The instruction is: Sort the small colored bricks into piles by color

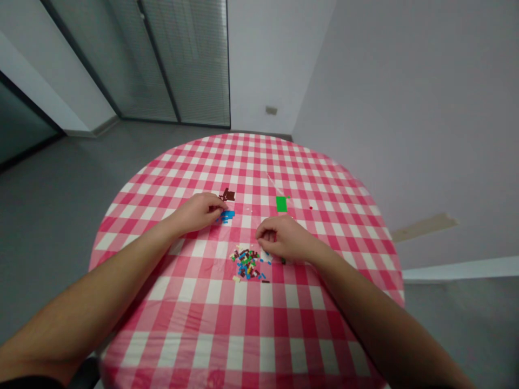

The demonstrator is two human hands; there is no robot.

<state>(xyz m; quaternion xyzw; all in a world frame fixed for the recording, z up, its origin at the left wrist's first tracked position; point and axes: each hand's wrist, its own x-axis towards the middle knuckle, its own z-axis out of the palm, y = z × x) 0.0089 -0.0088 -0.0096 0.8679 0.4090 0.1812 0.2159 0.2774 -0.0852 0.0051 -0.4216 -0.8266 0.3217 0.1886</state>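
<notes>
My left hand point(205, 209) is over the left part of the table, thumb and fingers closed together at the edge of a cluster of small blue bricks point(228, 215). Just beyond its fingertips lies a group of dark brown bricks point(230, 195). My right hand point(284, 236) hovers or rests beside a mixed pile of tiny bricks point(246, 262) in blue, brown, green, yellow and white. Its thumb and forefinger curl toward each other at the pile's upper right. Whatever either hand pinches is too small or hidden to make out.
A green rectangular plate point(281, 203) lies beyond my right hand, with a small red piece point(311, 208) to its right. The round table wears a red and white checked cloth point(239, 324). A wall socket point(271, 111) and glass partition point(203, 65) are behind.
</notes>
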